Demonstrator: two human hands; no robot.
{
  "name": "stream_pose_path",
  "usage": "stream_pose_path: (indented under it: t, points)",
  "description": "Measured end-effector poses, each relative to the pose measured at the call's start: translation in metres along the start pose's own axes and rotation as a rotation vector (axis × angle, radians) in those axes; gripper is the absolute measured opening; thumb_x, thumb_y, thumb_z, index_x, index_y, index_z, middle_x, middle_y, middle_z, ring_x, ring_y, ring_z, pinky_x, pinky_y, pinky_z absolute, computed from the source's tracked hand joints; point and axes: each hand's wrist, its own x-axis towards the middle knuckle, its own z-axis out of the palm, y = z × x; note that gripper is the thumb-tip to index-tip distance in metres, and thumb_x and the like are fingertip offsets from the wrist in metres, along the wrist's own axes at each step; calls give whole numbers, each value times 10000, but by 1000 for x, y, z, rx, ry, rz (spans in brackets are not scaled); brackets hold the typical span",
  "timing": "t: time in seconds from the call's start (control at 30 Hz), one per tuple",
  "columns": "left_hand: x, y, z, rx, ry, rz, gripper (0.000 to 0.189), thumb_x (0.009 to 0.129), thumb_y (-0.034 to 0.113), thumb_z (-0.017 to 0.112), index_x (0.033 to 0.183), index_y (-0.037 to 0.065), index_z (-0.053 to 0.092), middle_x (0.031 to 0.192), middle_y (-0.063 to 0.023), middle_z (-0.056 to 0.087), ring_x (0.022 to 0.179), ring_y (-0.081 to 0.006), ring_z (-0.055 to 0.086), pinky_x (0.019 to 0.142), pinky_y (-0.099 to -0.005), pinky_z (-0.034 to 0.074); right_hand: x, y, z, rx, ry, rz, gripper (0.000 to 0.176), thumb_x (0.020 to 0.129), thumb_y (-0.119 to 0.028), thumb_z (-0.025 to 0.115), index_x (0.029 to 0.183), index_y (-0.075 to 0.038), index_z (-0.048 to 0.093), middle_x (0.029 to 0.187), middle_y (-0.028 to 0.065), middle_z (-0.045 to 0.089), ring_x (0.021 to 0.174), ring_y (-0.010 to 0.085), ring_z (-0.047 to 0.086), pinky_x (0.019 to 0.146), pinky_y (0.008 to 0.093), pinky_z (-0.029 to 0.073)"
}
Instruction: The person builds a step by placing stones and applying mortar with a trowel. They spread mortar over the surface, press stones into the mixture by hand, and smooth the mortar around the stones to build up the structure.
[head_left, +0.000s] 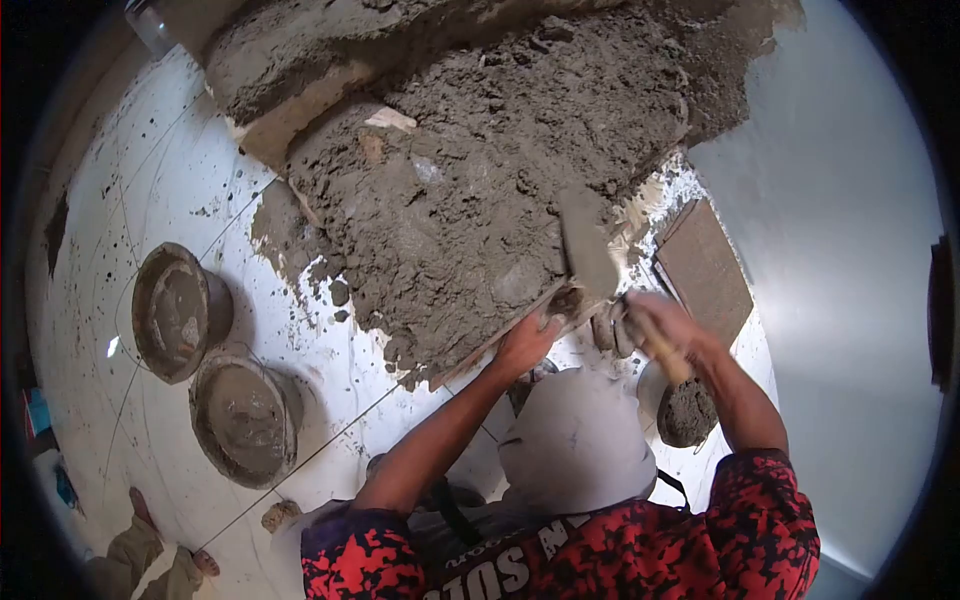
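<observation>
My right hand (668, 325) is closed round the wooden handle of a trowel (590, 245), whose flat grey blade lies over the right lower edge of a large heap of wet mortar (450, 200). At the heap's lower edge my left hand (530, 340) grips the side of a thin board (485, 362) coated with mortar. Between the two hands, a small dark lump (566, 300) sits close to my left fingertips. Just below the trowel, rounded objects smeared with mortar are partly hidden by my right hand.
Two mortar-stained buckets (207, 312) (290, 410) stand at the left on white tiles. A flat brown board (705, 270) lies right of the heap. A small mortar-filled container (686, 412) is beside my right forearm. A person's feet (205, 563) show at lower left.
</observation>
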Motion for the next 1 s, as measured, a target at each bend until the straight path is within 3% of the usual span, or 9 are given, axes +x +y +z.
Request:
stream_pose_path:
  t: [0.17,0.3,0.43,0.57,0.63,0.7,0.77,0.8,1.0]
  points:
    - [2,-5,1,-79,-70,25,467,866,271,506,1237,-10,475,1112,-229,591,1042,-362,562,915,-391,415,-28,-4,-8,-527,-239,209,415,931,-414,419,911,-28,569,578,26,488,455,133,519,398,265,419]
    - [2,-5,4,-44,7,83,449,871,267,510,1239,11,487,1114,-217,588,1041,-342,559,908,-389,416,-56,-46,-21,-884,159,190,404,915,-389,481,1061,-22,562,719,95,572,647,167,574,544,322,464]
    - [-8,-5,0,193,140,189,458,883,288,491,1253,18,476,1167,-222,564,1063,-368,536,933,-409,400,-45,-55,-14,-1054,138,-46,340,928,-336,477,1017,-15,548,721,131,579,689,252,592,642,395,457]
    - [-21,-5,-9,341,-34,-67,472,889,315,476,1270,37,461,1238,-224,515,1115,-383,492,957,-430,381,-23,-73,37,-1572,-16,-514,279,943,-309,446,985,-44,520,878,206,598,790,405,583,686,491,450]
    - [-19,-40,5,375,313,392,451,892,363,513,1202,35,517,1220,-190,520,1128,-357,482,951,-437,380,-9,-79,67,-1659,-44,-509,269,950,-302,425,1000,-52,512,903,179,595,766,400,578,679,493,447]
    - [-11,-44,5,537,375,412,482,907,418,491,1211,45,515,1263,-156,495,1160,-325,458,976,-441,364,3,-88,91,-1807,-259,-595,272,951,-309,415,1054,-75,508,844,175,606,750,395,585,681,481,466]
    - [9,-70,15,-211,209,532,479,911,427,476,1218,61,515,1247,-156,504,1150,-317,462,982,-445,364,9,-98,100,-1825,-321,-494,278,950,-316,415,1057,-84,522,809,176,609,742,389,591,678,477,472]
    - [-21,-5,-20,400,32,279,444,924,371,454,1235,55,492,1266,-169,495,1168,-326,451,987,-432,364,11,-103,102,-1838,-385,-396,284,949,-324,414,1060,-92,536,773,176,612,735,382,596,676,473,477]
    - [-17,-20,-14,277,-15,111,519,863,298,521,1291,16,433,1241,-242,501,1145,-367,478,981,-407,360,7,-131,36,-1952,-181,-306,310,931,-329,433,1048,-112,621,823,164,642,785,370,614,711,467,486]
